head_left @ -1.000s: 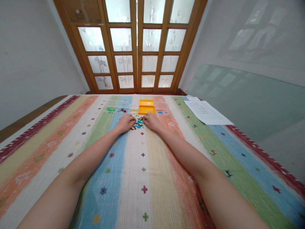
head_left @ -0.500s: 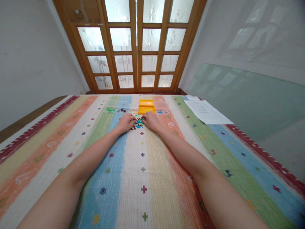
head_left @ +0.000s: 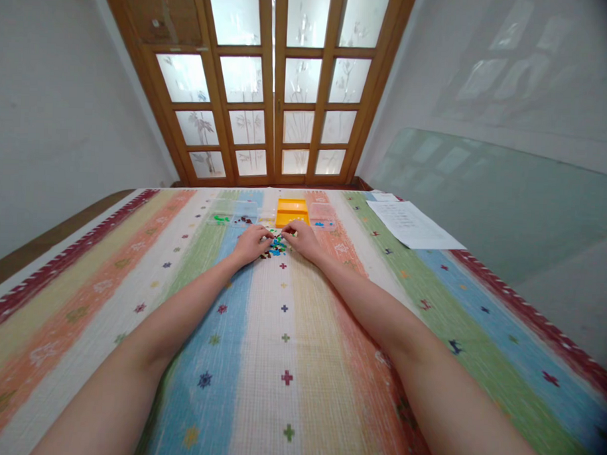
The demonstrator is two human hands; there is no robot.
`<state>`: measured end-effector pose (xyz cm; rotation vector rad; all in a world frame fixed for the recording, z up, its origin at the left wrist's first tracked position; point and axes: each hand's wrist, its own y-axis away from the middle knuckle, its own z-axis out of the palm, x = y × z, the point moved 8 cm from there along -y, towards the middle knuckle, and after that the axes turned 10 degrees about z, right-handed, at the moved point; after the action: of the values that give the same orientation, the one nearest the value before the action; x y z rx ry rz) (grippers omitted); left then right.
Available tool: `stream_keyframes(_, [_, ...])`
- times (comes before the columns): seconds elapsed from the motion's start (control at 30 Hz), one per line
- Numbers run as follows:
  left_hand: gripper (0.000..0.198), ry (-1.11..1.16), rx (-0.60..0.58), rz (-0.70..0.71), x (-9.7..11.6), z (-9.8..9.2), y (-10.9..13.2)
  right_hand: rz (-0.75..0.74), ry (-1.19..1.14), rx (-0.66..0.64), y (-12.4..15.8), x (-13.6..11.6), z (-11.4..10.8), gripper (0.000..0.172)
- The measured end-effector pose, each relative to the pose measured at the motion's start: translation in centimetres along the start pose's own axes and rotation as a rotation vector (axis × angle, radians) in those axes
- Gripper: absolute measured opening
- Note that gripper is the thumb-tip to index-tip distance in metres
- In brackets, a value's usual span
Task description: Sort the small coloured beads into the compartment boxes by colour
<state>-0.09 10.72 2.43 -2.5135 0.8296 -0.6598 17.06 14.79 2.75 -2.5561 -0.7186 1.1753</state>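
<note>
A small pile of mixed blue, green, white and brown pieces point(head_left: 277, 246) lies on the striped cloth between my hands. My left hand point(head_left: 253, 244) rests at the pile's left side, fingers curled, the tips partly hidden. On the right, my right hand point(head_left: 301, 239) has its fingertips pinched at the pile's upper edge; what they hold is too small to name. Just beyond stands a yellow tray point(head_left: 293, 205) with white pieces. Clear boxes flank it: one point(head_left: 247, 205) with green pieces point(head_left: 221, 218) and brown pieces point(head_left: 244, 220), another point(head_left: 324, 208) with blue pieces point(head_left: 324, 224).
Papers point(head_left: 413, 225) with writing lie at the table's right rear. The striped tablecloth point(head_left: 268, 385) covers the table. Behind it stand wooden doors point(head_left: 275, 120) with frosted panes, and a glass sheet point(head_left: 483, 200) leans by the right wall.
The fingers of my right hand have drawn together and shifted slightly at the pile. My left hand has barely moved.
</note>
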Motion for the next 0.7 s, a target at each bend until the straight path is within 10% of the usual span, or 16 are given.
stream_keyframes(0.7, [0.017, 0.414, 0.148, -0.207, -2.0, 0.1, -0.1, 0.008, -0.191, -0.076, 0.6, -1.5, 1.2, 0.012])
